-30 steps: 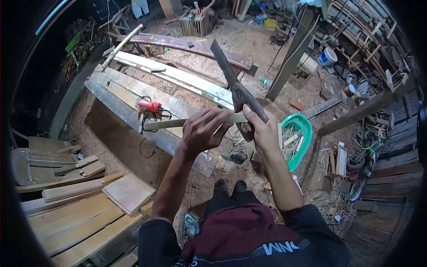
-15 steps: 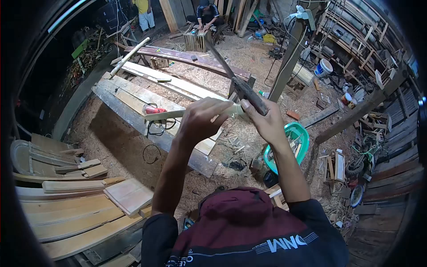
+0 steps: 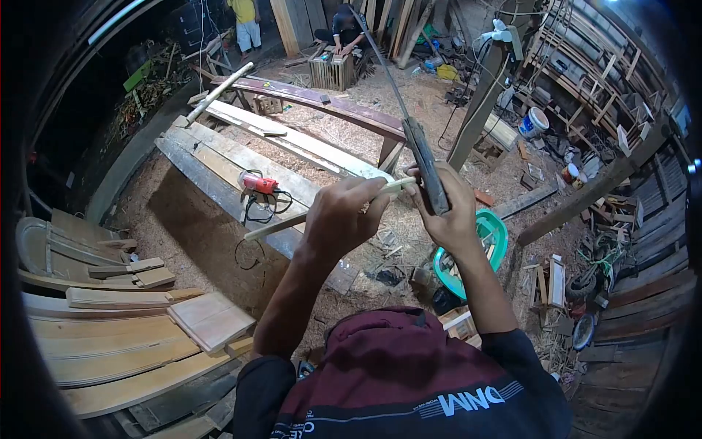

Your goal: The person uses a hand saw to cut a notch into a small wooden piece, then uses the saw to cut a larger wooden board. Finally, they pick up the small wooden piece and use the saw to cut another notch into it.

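Observation:
My left hand [image 3: 342, 211] is closed around a narrow pale wooden strip [image 3: 276, 227], which sticks out on both sides of the fist. In my right hand [image 3: 452, 212] is what looks like a long knife [image 3: 420, 150], with a thick dark part in the palm and a thin grey length pointing away from me. The strip's right tip meets the dark part beside my right thumb. Both hands are raised in front of my chest; whether the edge is biting into the wood cannot be made out.
Boards on a low bench [image 3: 219, 157] carry a red power tool [image 3: 259, 183] with a black cord. A green basin [image 3: 500, 252] holds wood scraps below my right arm. A wooden post [image 3: 479, 110] stands ahead. Stacked planks [image 3: 124, 351] lie left. A seated person [image 3: 346, 33] works beyond a crate.
The strip has swung so its left end points lower and nearer me, uncovering the red power tool. The long knife has turned slightly more upright, and my right hand has shifted a little.

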Available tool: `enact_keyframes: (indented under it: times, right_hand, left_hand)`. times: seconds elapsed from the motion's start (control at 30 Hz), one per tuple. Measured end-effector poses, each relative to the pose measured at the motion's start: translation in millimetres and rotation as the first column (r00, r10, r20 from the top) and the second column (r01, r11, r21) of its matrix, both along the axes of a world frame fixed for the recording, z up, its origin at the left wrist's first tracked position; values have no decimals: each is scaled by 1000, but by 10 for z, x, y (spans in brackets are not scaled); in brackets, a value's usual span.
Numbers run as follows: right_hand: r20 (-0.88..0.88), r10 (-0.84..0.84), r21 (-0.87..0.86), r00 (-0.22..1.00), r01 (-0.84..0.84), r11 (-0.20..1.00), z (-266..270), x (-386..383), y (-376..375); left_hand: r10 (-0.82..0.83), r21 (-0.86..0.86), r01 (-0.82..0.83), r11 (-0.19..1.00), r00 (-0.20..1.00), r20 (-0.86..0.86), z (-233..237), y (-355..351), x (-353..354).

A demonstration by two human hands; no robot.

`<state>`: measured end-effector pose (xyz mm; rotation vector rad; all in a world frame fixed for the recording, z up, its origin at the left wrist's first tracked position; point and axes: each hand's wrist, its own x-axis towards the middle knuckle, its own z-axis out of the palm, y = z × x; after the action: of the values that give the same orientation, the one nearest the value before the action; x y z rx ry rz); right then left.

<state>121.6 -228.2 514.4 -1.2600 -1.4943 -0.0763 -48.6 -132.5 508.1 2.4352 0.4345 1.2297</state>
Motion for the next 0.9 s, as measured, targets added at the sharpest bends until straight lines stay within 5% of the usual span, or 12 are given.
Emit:
enact_keyframes:
  times: [0.9]
  right_hand:
    - [309,-82,121,948,47,992,149,47,-55]
  left_hand:
    - [308,-66,-305,950,951,33,-39,-431,109]
